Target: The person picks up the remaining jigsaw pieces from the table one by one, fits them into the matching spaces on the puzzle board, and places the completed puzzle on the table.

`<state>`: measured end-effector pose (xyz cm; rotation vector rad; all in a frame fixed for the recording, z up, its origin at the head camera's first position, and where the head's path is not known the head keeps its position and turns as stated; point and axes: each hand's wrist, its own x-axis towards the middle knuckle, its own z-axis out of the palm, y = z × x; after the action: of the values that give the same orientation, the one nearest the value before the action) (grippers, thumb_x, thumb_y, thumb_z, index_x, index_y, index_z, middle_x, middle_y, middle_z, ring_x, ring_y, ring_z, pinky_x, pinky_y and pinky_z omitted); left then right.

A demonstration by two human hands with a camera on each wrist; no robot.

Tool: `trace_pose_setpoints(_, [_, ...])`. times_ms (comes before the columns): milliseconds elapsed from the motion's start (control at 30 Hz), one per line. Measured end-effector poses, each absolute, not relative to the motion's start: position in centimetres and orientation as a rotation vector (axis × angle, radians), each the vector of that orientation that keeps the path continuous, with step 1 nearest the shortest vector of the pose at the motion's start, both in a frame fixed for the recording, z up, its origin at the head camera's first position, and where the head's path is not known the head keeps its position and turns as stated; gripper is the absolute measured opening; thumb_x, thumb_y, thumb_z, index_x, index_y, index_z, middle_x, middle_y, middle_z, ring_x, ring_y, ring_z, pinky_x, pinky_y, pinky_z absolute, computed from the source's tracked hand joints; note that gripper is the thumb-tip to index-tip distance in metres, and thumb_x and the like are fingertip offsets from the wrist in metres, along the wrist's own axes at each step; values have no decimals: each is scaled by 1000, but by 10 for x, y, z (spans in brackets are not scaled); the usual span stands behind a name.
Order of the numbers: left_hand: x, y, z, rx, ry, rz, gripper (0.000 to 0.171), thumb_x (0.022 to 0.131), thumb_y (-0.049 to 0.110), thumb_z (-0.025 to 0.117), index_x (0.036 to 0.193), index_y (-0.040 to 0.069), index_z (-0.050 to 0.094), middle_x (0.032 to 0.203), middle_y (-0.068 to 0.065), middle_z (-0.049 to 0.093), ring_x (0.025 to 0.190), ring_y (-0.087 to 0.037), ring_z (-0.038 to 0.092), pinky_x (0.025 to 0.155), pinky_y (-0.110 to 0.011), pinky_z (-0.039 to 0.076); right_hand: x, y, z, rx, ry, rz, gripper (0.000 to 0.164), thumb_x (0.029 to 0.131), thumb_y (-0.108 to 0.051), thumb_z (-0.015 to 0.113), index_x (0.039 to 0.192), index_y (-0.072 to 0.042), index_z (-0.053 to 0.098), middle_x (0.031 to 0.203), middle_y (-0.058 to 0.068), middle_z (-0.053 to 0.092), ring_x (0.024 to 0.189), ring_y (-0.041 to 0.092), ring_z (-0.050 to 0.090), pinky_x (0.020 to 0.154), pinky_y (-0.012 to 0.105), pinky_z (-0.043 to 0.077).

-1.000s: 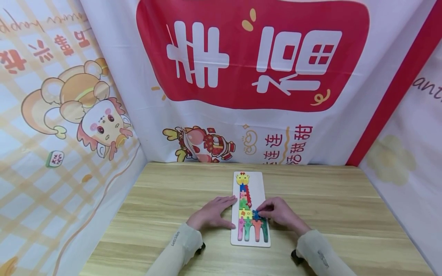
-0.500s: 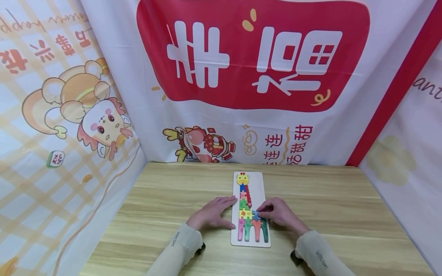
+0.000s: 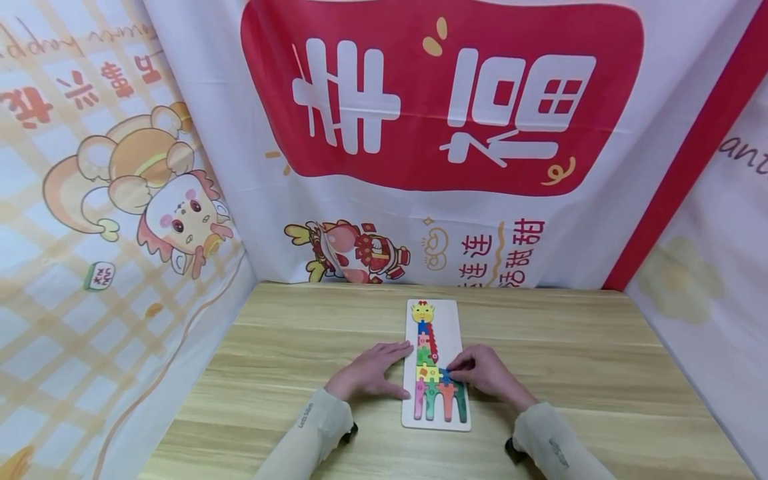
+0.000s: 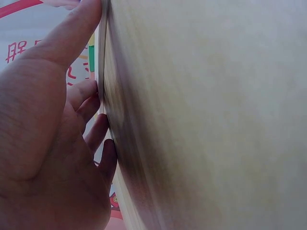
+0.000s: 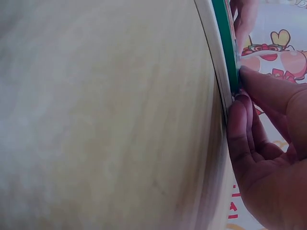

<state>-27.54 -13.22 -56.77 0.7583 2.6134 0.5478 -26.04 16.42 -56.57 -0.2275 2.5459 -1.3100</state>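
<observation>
A white puzzle board [image 3: 449, 330] lies on the table with a colourful giraffe built on it. Its yellow head [image 3: 423, 312] is at the far end; pink, green, orange and dark green legs point toward me. Between finger and thumb, my right hand [image 3: 487, 371] pinches a blue puzzle piece [image 3: 445, 376] at the body, right beside the yellow pieces [image 3: 427, 373]. In the right wrist view those fingertips meet at the board's edge by the dark green leg [image 5: 225, 43]. My left hand [image 3: 373, 371], fingers extended and thumb apart, steadies the board's left edge; the left wrist view shows its fingertips against that edge.
The wooden table [image 3: 300, 327] extends on both sides of the board. Behind it hangs a white cloth with a red printed panel [image 3: 420, 167]; printed cloths also stand at the left [image 3: 120, 200] and right.
The blue piece, darker and tilted in the right fingers a second ago, now sits flatter in the body beside the yellow pieces. The left hand and board keep their places.
</observation>
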Motion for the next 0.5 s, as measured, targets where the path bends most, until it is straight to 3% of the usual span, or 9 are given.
trace_pose_setpoints(500, [-276,-132,-570,770,2617,540,103,80,78,70,164,40,24,172,16,21,159,-26,23,126,-58,25,-262,184,-561,-447,2401,-1265,24,88,-12,80,112,-17,79,108,2,70,89,19,60,73,27,52])
